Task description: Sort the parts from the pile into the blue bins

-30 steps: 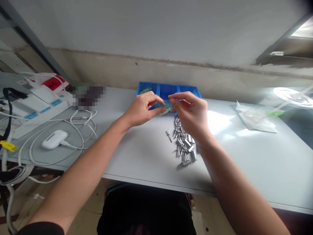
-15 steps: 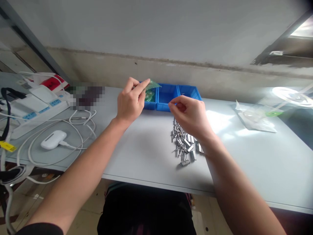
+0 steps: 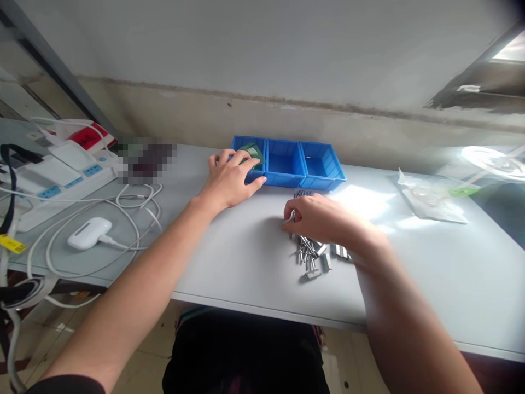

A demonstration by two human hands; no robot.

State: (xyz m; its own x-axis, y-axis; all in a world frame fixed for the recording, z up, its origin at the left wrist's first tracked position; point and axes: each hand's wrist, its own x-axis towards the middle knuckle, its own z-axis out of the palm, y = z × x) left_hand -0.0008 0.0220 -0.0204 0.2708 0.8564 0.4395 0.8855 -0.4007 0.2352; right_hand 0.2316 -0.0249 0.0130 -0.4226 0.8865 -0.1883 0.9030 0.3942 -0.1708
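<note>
My left hand (image 3: 234, 178) is open, its fingers spread over the front of the left blue bin (image 3: 240, 140). Green packets (image 3: 252, 152) lie in that bin, partly hidden by my fingers. My right hand (image 3: 318, 217) is low over a pile of small metal pins and blocks (image 3: 305, 249). Its fingers are curled, with thumb and index close together at the pile's left side; whatever lies between them is too small to name. The middle blue bin (image 3: 283, 164) and the right blue bin (image 3: 322, 164) stand behind my right hand, and a tiny piece lies in the right one.
A clear plastic bag (image 3: 430, 200) lies to the right on the grey table (image 3: 233, 262). At the left are a white power strip (image 3: 69, 186), tangled white cables (image 3: 118, 205) and a white earbud case (image 3: 89, 233). The wall rises behind the bins.
My left hand has let go of a green packet over the left bin and spread its fingers, coming slightly nearer. My right hand has dropped from before the bins to the metal pile.
</note>
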